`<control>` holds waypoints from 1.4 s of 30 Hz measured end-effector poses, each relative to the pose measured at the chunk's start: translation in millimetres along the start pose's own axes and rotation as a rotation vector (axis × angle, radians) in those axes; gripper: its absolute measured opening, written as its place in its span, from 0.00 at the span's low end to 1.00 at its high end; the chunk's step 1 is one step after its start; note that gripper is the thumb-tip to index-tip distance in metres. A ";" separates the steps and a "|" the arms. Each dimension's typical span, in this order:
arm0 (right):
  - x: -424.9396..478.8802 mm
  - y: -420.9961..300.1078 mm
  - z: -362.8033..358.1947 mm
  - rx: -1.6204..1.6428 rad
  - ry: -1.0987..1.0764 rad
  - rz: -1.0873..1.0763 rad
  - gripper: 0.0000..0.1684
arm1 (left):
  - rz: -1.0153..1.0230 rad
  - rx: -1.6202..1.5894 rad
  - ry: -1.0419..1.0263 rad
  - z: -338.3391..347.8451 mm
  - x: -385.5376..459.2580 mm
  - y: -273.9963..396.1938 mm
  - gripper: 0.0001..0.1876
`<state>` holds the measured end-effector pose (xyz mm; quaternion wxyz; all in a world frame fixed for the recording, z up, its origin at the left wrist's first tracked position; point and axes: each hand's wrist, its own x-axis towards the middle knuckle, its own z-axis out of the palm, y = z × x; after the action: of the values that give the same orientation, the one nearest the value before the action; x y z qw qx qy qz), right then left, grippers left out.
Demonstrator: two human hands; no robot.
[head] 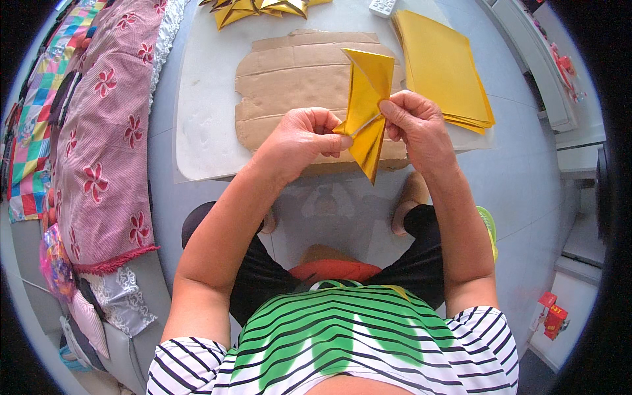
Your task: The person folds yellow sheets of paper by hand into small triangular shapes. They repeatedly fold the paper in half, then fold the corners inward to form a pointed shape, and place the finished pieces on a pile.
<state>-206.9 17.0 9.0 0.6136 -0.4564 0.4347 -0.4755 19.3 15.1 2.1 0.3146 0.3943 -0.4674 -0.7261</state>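
Observation:
A partly folded sheet of shiny gold paper (369,94) is held up between my two hands, over the right part of a brown cardboard sheet (291,74). My left hand (311,133) pinches its lower left edge between thumb and fingers. With thumb and fingertips, my right hand (414,118) grips its right edge. A pale line crosses the paper from one hand to the other. Right of the cardboard lies a stack of flat gold paper sheets (442,69). Several folded gold paper pieces (261,7) are heaped at the table's far side, cut off by the picture's rim.
The cardboard rests on a low white table (207,153) with a clear cover. A white remote control (382,7) lies at its far edge. To the left stands a grey sofa (116,355) draped with a pink flowered cloth (108,128). White cabinets (543,74) line the right side.

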 end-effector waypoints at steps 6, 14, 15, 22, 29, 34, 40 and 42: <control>-1.2 0.2 5.0 -0.120 -0.086 0.036 0.08 | 0.051 0.000 0.028 3.7 2.5 2.8 0.15; -2.8 11.3 17.0 -0.122 -0.214 0.121 0.09 | 0.151 -0.218 0.159 16.2 7.1 -6.9 0.11; -3.4 11.4 17.8 -0.141 -0.222 0.113 0.09 | 0.183 -0.178 0.186 16.4 7.4 -7.2 0.10; -11.1 18.6 19.5 -0.398 -0.348 0.137 0.08 | 0.335 -0.287 0.308 -10.3 7.2 13.4 0.07; -8.2 5.2 11.7 -0.598 -0.316 0.084 0.09 | 0.358 -0.312 0.438 -21.1 6.0 23.0 0.07; -2.1 5.4 17.0 -0.266 -0.188 -0.010 0.10 | 0.132 -0.266 0.186 0.6 5.3 7.7 0.10; 0.2 11.4 20.4 -0.130 -0.191 0.087 0.10 | 0.108 -0.286 0.158 14.9 7.3 3.8 0.13; -0.2 13.0 20.5 -0.097 -0.196 0.044 0.10 | 0.108 -0.266 0.142 13.9 7.3 4.3 0.13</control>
<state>-184.6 21.9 0.5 0.6408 -0.5202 0.4051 -0.3932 4.1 13.4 7.5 0.4347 0.3736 -0.3644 -0.7339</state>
